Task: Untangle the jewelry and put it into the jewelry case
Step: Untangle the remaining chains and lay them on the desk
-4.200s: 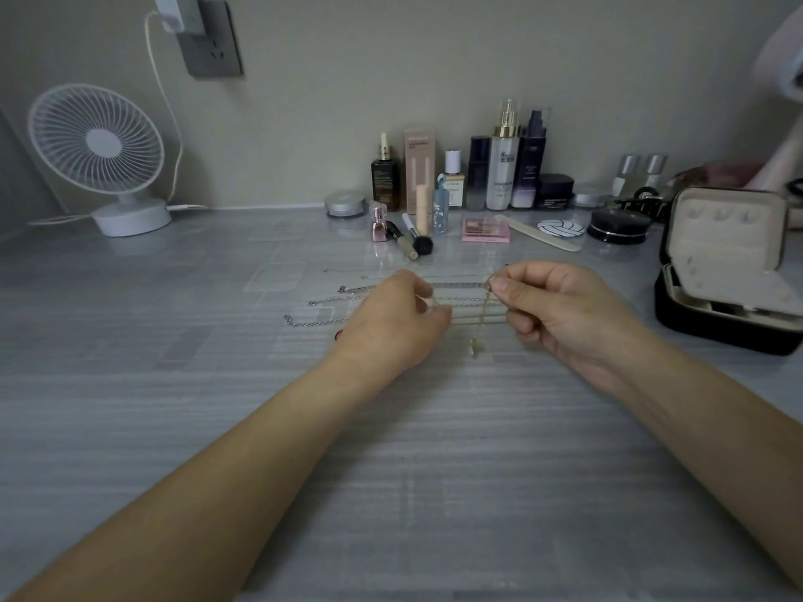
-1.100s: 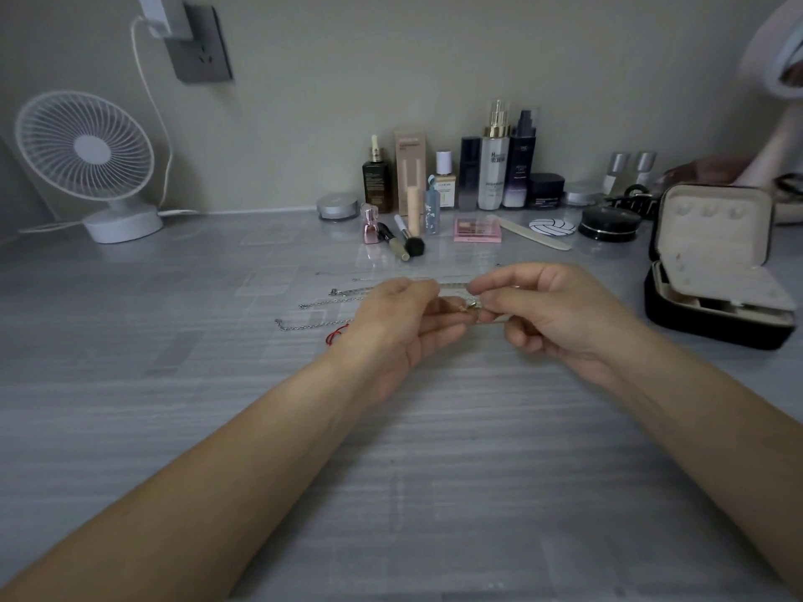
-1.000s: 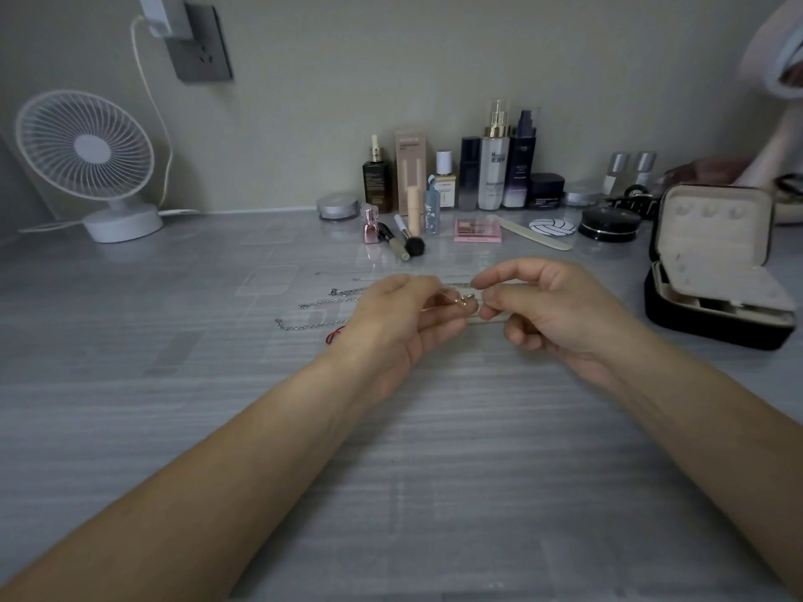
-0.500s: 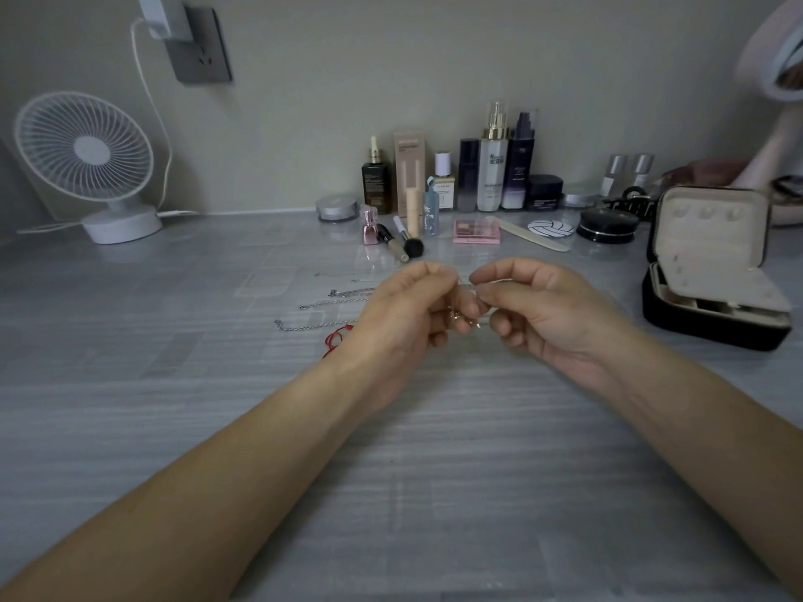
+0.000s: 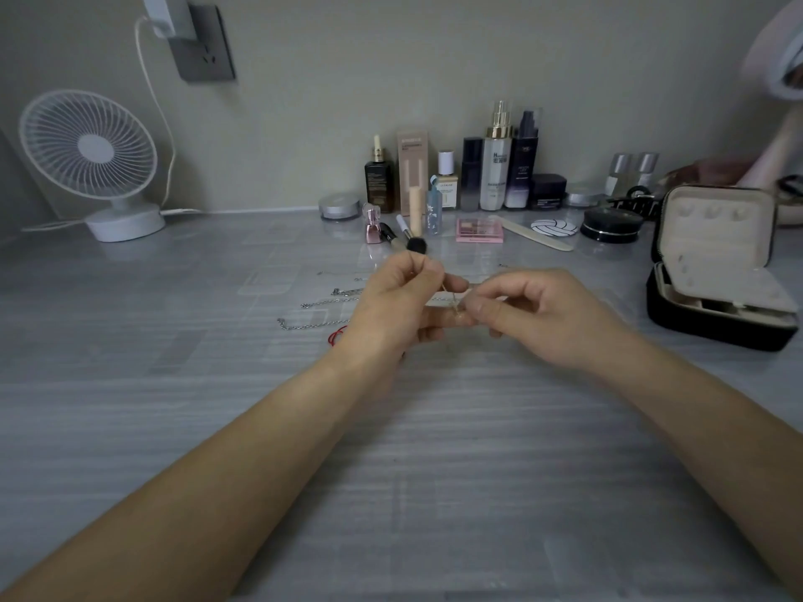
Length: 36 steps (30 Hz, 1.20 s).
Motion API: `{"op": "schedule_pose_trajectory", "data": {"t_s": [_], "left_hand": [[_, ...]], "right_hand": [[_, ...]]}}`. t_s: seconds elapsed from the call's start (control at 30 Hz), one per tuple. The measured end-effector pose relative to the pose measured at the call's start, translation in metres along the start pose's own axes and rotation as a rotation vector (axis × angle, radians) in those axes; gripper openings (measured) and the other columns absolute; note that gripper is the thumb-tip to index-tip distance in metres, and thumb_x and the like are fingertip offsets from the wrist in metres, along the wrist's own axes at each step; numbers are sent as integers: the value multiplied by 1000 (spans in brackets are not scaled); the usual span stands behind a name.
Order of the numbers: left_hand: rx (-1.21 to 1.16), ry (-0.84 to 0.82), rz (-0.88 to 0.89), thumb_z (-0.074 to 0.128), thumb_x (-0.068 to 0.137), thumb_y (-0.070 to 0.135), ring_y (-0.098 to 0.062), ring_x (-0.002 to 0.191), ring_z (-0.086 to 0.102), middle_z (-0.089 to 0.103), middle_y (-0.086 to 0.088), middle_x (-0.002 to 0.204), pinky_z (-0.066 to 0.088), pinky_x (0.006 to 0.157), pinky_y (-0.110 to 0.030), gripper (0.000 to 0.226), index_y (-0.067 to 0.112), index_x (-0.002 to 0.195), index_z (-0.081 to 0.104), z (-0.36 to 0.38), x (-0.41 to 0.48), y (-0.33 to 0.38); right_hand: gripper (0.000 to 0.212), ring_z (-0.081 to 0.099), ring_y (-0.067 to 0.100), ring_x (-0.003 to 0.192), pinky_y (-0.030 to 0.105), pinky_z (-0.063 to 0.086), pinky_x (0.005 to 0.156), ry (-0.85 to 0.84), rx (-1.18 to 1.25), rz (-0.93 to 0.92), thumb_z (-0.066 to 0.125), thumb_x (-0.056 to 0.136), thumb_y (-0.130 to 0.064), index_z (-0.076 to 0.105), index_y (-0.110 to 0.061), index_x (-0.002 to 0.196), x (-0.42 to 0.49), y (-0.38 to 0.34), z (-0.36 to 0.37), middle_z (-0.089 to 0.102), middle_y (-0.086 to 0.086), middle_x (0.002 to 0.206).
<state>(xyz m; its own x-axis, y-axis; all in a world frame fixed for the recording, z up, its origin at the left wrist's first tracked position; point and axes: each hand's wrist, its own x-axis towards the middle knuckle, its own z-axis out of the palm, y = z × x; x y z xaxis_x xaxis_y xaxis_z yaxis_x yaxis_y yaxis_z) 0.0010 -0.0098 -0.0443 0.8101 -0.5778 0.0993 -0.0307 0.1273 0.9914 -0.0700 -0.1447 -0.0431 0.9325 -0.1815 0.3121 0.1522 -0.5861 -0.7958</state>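
- One thin gold chain (image 5: 449, 296) hangs between both hands over the middle of the worktop (image 5: 434, 471); too fine to tell whether it is knotted.
- Left hand (image 5: 397, 306): thumb and forefinger pinch the chain's upper part, lower fingers reach out under it toward the right hand.
- Right hand (image 5: 541, 319): thumb and forefinger pinch the chain's lower part, just beside the left fingertips; remaining fingers curled in.
- Several silver chains (image 5: 323, 302) lie stretched out on the worktop just left of the left hand, partly hidden behind it.
- Red cord (image 5: 336, 335) lies on the worktop by the left wrist, below the silver chains.
- Jewelry case (image 5: 712, 330) sits at the right edge, well apart from the hands, lid up, pale lining showing; cannot tell what is inside.
- Back edge, centre: row of bottles (image 5: 495, 167), with a brush (image 5: 410, 239), pink palette (image 5: 479, 230) and nail file (image 5: 536, 239) lying in front of them.
- Far left corner: white fan (image 5: 89, 145), its cable running up to a wall socket (image 5: 202, 41).
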Motion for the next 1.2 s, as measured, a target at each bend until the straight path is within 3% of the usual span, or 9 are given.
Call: {"op": "schedule_pose_trajectory", "data": {"t_s": [0.07, 0.13, 0.27, 0.4, 0.6, 0.77, 0.87, 1.07, 1.2], "left_hand": [[42, 7, 13, 45, 97, 18, -11, 54, 66, 68, 4, 83, 40, 56, -26, 16, 17, 81, 48, 0, 0, 1], [83, 3, 24, 45, 97, 17, -11, 53, 66, 69, 3, 85, 40, 54, -26, 16, 16, 81, 48, 0, -1, 2], [106, 16, 17, 46, 97, 20, -12, 57, 68, 70, 2, 86, 40, 50, -24, 14, 15, 84, 48, 0, -2, 5], [113, 33, 16, 46, 97, 20, -12, 60, 69, 71, 3, 83, 37, 47, -21, 14, 15, 84, 47, -1, -2, 6], [22, 31, -37, 47, 96, 22, -11, 61, 69, 73, 2, 74, 33, 44, -21, 13, 14, 86, 48, -4, 2, 6], [-111, -50, -114, 58, 88, 14, -10, 61, 68, 71, -1, 73, 43, 49, -19, 8, 13, 85, 52, -6, 5, 3], [-129, -101, -151, 65, 80, 1, -9, 61, 67, 68, -2, 71, 47, 51, -18, 19, 12, 89, 53, -6, 5, 1], [-42, -39, -107, 65, 80, -1, -7, 54, 64, 68, 2, 63, 49, 55, -20, 19, 12, 90, 54, -7, 5, 1], [77, -11, -77, 67, 80, 4, -3, 54, 61, 67, 7, 63, 45, 53, -19, 17, 16, 88, 56, -8, 6, 1]], "right_hand": [[18, 58, -1, 60, 14, 47, 62, -43, -9, -48, 67, 81, -17, 67, -35, 75, 0, 2, 0, 67, -22, 68], [20, 58, -4, 59, 8, 44, 61, -26, -13, -75, 69, 78, -13, 67, -32, 74, 1, 4, 0, 67, -18, 64], [20, 52, 4, 57, 17, 45, 58, 89, -43, -89, 66, 82, -15, 63, -30, 70, 4, 10, 0, 64, -5, 67], [18, 58, 3, 53, 17, 48, 59, 113, -22, -93, 61, 86, -13, 60, -25, 73, 5, 11, 3, 63, -12, 58], [26, 59, 22, 64, 41, 52, 67, 194, -161, -186, 60, 87, -16, 55, -36, 71, 5, 13, 5, 64, 1, 71], [24, 58, 18, 63, 39, 51, 66, 207, -185, -213, 58, 88, -21, 52, -36, 72, 5, 14, 5, 59, -9, 67], [25, 60, 19, 63, 39, 53, 67, 204, -143, -178, 58, 89, -17, 53, -35, 71, 5, 14, 4, 61, -9, 67], [23, 60, 0, 52, 11, 44, 58, 176, -47, -131, 56, 90, -12, 54, -28, 74, 5, 11, 4, 63, -12, 59], [25, 58, 1, 56, 25, 49, 64, 199, -57, -131, 56, 89, -12, 54, -32, 75, 5, 11, 3, 62, -8, 66]]}}
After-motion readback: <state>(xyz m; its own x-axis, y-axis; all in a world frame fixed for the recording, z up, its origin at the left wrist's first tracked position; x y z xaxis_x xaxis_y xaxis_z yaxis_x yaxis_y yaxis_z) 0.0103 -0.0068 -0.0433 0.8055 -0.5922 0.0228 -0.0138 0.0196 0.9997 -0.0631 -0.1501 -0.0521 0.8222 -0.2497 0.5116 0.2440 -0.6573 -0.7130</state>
